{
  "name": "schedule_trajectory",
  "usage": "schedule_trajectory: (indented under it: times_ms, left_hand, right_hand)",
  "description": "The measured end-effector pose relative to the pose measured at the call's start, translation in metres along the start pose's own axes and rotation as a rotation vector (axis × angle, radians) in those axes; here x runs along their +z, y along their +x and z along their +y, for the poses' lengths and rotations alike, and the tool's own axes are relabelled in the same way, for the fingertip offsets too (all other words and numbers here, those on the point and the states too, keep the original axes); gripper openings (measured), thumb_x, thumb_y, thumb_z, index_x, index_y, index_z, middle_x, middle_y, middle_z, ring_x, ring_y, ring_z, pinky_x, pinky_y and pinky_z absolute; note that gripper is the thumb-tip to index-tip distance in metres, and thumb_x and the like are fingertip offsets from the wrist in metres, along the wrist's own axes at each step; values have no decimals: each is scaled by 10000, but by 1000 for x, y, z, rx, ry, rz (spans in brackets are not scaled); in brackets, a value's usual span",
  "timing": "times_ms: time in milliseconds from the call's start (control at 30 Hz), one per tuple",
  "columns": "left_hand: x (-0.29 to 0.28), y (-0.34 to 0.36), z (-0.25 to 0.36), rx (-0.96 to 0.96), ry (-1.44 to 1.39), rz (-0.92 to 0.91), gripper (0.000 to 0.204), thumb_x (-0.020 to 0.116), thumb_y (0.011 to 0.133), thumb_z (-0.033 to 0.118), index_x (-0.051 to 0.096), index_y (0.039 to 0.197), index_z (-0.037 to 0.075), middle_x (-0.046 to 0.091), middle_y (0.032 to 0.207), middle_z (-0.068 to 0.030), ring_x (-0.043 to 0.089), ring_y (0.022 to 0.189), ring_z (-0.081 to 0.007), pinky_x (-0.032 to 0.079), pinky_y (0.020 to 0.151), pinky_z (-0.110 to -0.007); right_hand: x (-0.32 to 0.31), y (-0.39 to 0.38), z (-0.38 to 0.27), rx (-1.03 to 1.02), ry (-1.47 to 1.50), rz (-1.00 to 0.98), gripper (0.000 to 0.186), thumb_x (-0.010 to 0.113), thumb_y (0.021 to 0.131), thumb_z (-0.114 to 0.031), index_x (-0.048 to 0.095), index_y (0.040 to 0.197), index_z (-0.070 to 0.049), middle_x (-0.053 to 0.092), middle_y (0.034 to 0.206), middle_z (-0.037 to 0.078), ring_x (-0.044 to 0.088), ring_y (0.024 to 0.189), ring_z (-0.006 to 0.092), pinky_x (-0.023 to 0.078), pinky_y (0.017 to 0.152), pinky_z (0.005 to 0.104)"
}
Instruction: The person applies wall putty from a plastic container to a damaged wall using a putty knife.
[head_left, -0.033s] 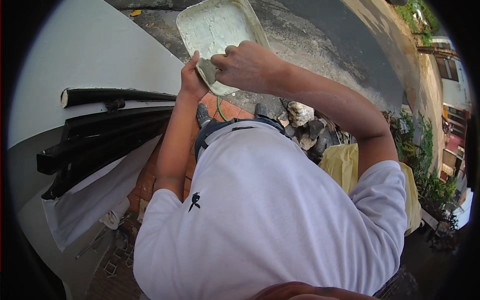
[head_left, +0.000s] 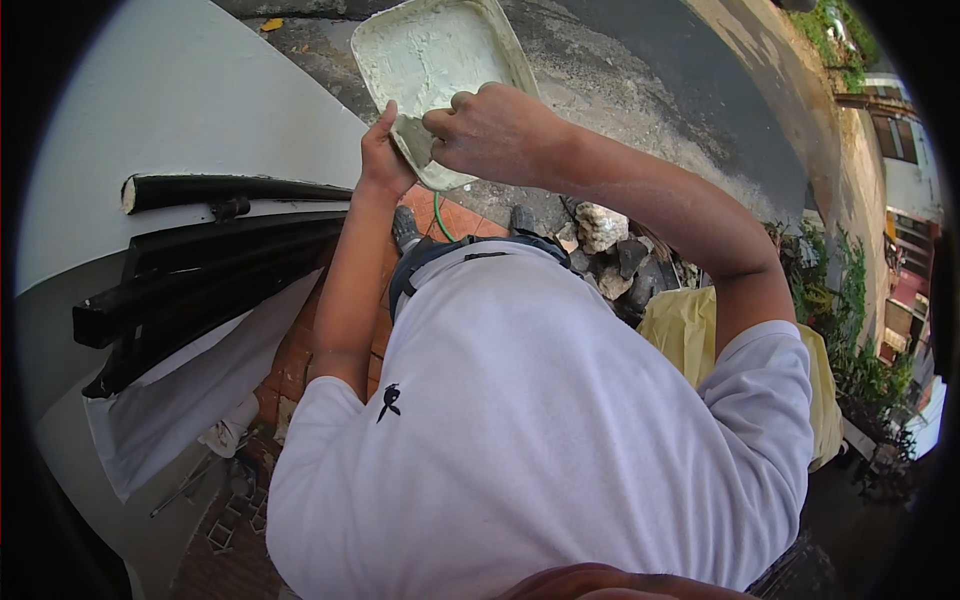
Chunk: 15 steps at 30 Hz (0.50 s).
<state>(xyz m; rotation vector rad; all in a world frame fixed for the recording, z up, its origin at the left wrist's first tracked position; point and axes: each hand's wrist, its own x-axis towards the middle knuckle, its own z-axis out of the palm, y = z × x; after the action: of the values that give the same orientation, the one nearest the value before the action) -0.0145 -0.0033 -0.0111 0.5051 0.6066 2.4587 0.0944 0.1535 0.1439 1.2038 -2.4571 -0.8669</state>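
A pale rectangular tub (head_left: 440, 50) with rounded corners is held out at the top of the view. Whitish paste coats its inside in uneven smears. My left hand (head_left: 385, 160) grips the tub's near left rim, thumb up along the wall and fingers hidden beneath. Over the near end of the tub, my right hand (head_left: 490, 135) is closed with knuckles up. A greyish flat patch shows beside its fingers, but whatever it holds is mostly hidden by the hand.
Long black bars (head_left: 230, 250) jut out at left beside a white wall (head_left: 180, 90). Broken rocks (head_left: 615, 245) lie on the ground right of my feet, near a yellow sheet or bag (head_left: 680, 325). A green hose (head_left: 440, 220) crosses orange tiles. Plants (head_left: 850, 310) grow at far right.
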Motion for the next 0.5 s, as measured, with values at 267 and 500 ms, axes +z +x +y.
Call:
schedule_trajectory:
  times_ms: [267,500]
  left_hand:
    - [13,-5,-4,110,16,75,607,458,956,396,358,1402,-3,466,1380,-189,460,1264,-349,338,1078,-493]
    - [18,-3,-7,48,-9,111,596,465,951,387,369,1406,13,455,1398,-185,441,1285,-354,321,1088,-502]
  right_hand:
    - [13,-11,7,-97,-68,-153,131,616,840,-146,678,956,-142,612,995,20,665,893,169,576,685,257]
    - [17,-35,35,-58,-92,-103,179,610,838,-136,666,1007,-157,609,993,11,660,898,165,578,700,261]
